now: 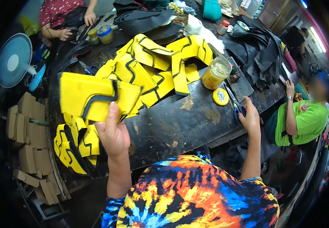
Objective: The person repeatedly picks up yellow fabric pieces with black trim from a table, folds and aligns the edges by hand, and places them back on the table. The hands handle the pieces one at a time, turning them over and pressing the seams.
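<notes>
My left hand (114,136) grips a folded yellow piece (86,97) with a black wavy stripe, held up over the left part of the dark table (164,131). The thumb presses on its near face; the other fingers are mostly behind it. At the table's right front, my right hand (251,117) has thumb and forefinger apart beside the handles of scissors (237,108). Whether it touches them I cannot tell. More yellow striped pieces (134,72) lie heaped beyond my left hand, and others (70,150) sit at the table's left edge.
A glass jar (216,73) stands right of the heap, with a yellow lid (220,97) near it. Black sheet pieces (259,53) pile up at the far right. Left are a blue fan (14,60) and cardboard boxes (29,125). A person in green (305,117) is at right; another works opposite.
</notes>
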Demonstrator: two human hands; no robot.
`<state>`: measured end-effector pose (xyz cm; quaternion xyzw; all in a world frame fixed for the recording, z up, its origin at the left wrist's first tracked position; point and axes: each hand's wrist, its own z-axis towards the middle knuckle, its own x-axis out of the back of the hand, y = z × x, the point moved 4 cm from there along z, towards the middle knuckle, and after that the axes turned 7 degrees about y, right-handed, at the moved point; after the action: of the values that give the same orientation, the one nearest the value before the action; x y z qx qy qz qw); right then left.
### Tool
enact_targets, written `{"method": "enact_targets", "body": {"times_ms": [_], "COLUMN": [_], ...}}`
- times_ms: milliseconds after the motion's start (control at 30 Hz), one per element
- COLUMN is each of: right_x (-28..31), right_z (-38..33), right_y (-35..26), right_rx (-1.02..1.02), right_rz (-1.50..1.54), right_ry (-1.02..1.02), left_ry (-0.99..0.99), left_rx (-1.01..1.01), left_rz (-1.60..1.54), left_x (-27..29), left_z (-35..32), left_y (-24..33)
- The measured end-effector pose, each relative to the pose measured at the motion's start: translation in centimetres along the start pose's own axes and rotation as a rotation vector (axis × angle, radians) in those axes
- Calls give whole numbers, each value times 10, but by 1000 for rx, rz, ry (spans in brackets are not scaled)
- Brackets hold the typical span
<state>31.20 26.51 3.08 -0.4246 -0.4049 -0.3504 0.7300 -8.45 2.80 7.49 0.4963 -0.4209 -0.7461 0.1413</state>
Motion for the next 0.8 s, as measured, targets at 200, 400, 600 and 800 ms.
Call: {"method": "enact_targets", "body": {"times_ms": [200, 400, 600, 800], "right_x": [-17, -1, 89, 95], "right_z": [-6, -1, 0, -1], "right_y": [10, 42, 21, -128], "right_rx": [12, -174, -239, 345], "right_rz": [-121, 290, 681, 707], "right_ry": [-25, -269, -56, -16], "left_ry": [-13, -100, -116, -186], "left_rx": [42, 16, 24, 46], "left_rz": [35, 150, 131, 250], "left_x": [4, 0, -3, -18], "left_z": [-2, -10, -10, -19], "left_y": [-11, -13, -18, -27]}}
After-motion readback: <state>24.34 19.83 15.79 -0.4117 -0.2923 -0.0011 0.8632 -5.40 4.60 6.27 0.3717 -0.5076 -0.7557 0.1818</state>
